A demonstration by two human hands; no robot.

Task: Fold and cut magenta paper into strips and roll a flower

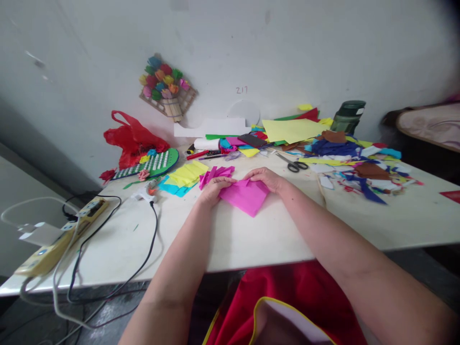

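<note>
Squarely between the two hands, a thin magenta paper sheet (246, 199) points one corner toward six o'clock, its far, partly folded edge running from the left hand (215, 188) at ten o'clock to the right hand (265, 178) at one; both are about equally near. Each pinches that edge between thumb and fingers. Narrow, creased magenta paper strips (217, 173) lie at eleven, just past the left hand; smooth, flat yellow paper pieces (189, 173) sit at ten, and black-handled metal scissors (297, 166) at two.
</note>
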